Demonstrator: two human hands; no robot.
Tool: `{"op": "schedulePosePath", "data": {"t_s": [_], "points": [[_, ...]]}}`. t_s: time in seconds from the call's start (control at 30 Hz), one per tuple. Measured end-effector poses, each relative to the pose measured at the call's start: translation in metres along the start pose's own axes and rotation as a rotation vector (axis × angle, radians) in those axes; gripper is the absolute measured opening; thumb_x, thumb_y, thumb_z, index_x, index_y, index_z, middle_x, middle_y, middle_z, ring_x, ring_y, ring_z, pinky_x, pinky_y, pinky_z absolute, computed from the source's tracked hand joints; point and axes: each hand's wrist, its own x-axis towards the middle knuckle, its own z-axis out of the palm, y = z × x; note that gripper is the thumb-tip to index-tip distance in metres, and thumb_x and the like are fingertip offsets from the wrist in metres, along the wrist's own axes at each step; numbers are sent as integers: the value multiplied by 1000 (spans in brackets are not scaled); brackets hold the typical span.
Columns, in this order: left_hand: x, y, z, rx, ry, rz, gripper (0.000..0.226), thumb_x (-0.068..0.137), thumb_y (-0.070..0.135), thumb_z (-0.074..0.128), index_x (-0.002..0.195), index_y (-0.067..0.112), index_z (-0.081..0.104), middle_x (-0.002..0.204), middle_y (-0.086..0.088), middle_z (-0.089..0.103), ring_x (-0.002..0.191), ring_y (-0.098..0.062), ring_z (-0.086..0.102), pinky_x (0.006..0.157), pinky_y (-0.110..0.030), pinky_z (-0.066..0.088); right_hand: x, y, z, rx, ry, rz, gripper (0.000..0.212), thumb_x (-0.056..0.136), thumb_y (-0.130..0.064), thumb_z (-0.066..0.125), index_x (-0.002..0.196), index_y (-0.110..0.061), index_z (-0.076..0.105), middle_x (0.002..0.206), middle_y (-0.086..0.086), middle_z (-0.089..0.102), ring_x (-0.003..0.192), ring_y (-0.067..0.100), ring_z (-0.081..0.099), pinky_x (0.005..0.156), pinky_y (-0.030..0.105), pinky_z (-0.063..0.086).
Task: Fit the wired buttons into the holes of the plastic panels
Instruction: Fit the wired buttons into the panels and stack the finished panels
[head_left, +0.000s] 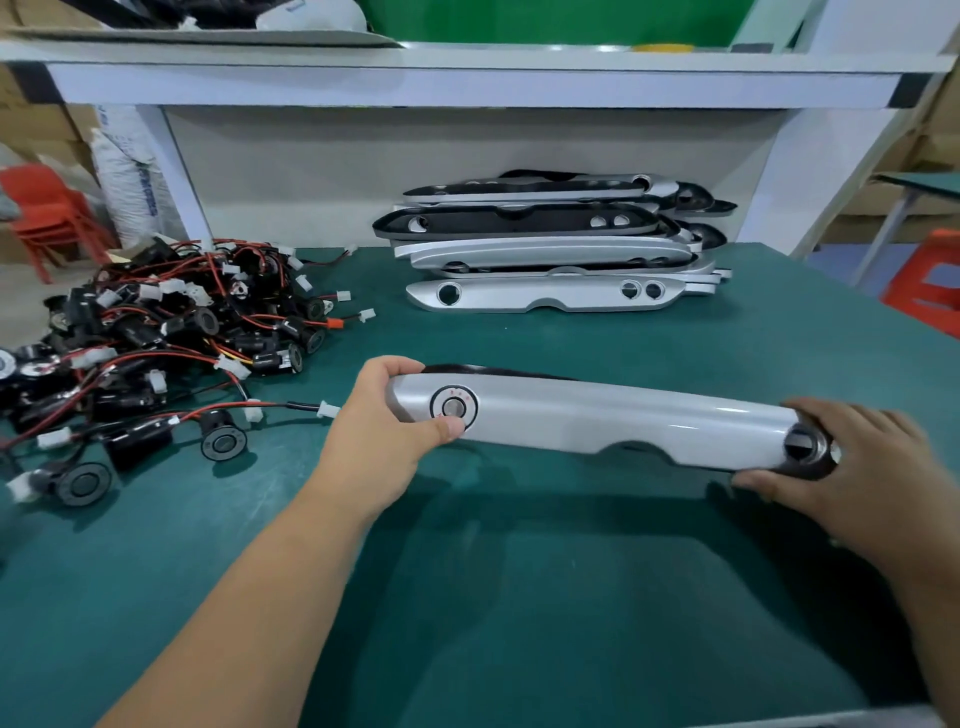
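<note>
Desk (519, 597): dark green surface that carries everything below.

Left hand (384, 421): near centre, grasping the left end of the panel (613, 415). The fingers curl over the top edge and the thumb lies on the front face, just beside the fitted button (453, 407).

Right hand (852, 467): near right, grasping the right end of the same panel, thumb under the lower edge and fingers wrapped behind the end.

Panel: long, glossy silver, held lengthways between both hands just above the desk, face towards the camera, with a notch in its lower edge. The fitted button sits in the round hole at its left end. A dark round part (802, 447) fills the opening at the right end; its detail is unclear.

Loose buttons (223, 441): two black round units with wires and white plugs, near left, lying apart from each other on the desk.

Heap of wired buttons (171, 332): left, farther back, tangled red and black leads.

Stack of panels (545, 244): far centre, silver and black. The front panel (545, 295) lies flat with three open holes.

Shelf (467, 78): white, above the far edge.

Red chair (47, 208) and white sack (130, 171): far left, beyond the desk.
</note>
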Motion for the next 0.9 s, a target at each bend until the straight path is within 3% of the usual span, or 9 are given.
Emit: {"op": "schedulePosePath", "data": {"t_s": [0.13,0.27,0.33,0.43,0.5,0.6,0.7,0.77,0.9], "points": [[2,-2,0,-18,-13,-10,52,73,22,81,109,40,48,76,0,49,71,-17,52,77,-38,52,-3,-6,-4,17,11,5,88,43,-78,59,111,-23,61,106,4,65,106,33,51,94,43,38],[3,-4,-4,12,-32,46,56,76,26,78,114,46,42,75,2,45,57,4,47,61,-12,40,-5,-11,-5,34,30,4,86,42,-76,60,109,-22,63,103,4,66,103,32,50,91,42,39],[4,-5,-7,-29,-64,51,58,77,25,77,113,51,41,80,-2,46,56,5,47,65,-14,42,-6,-11,-4,44,37,12,88,42,-76,60,111,-22,63,105,5,65,104,32,49,90,42,39],[8,-7,-9,-181,-91,-15,63,67,27,80,109,54,42,94,-9,49,86,-12,60,90,-29,50,-5,-11,-4,82,62,31,93,41,-72,64,114,-15,62,109,9,63,107,33,48,93,45,38],[11,-8,-7,-273,-78,-62,62,59,27,77,111,43,46,110,-10,55,107,-30,61,99,-45,47,-5,-11,-4,123,113,35,92,41,-68,66,112,-11,61,107,10,62,107,34,47,94,45,37],[12,-7,-4,-353,-43,-68,54,56,21,77,103,32,52,103,-5,61,99,-25,62,97,-48,49,-6,-15,-5,154,191,39,90,40,-65,68,110,-9,60,105,9,61,109,32,42,95,43,35],[8,-5,-5,-236,-33,5,46,61,24,78,97,37,54,85,11,69,83,-7,63,79,-31,53,-7,-18,-10,164,234,44,88,40,-60,72,108,-6,60,103,12,61,108,33,42,96,43,34],[4,5,-8,-208,-35,47,43,64,25,79,94,41,54,81,18,69,78,-4,63,70,-20,50,-8,-20,-18,160,243,41,85,41,-56,73,107,-4,60,102,13,61,106,34,43,96,44,33],[-2,54,-7,-103,-37,178,43,56,41,76,89,54,52,91,11,69,88,-13,63,88,-40,51,-13,-8,-53,196,273,83,85,41,-59,71,107,-8,60,101,12,61,102,33,47,93,40,35]]}}
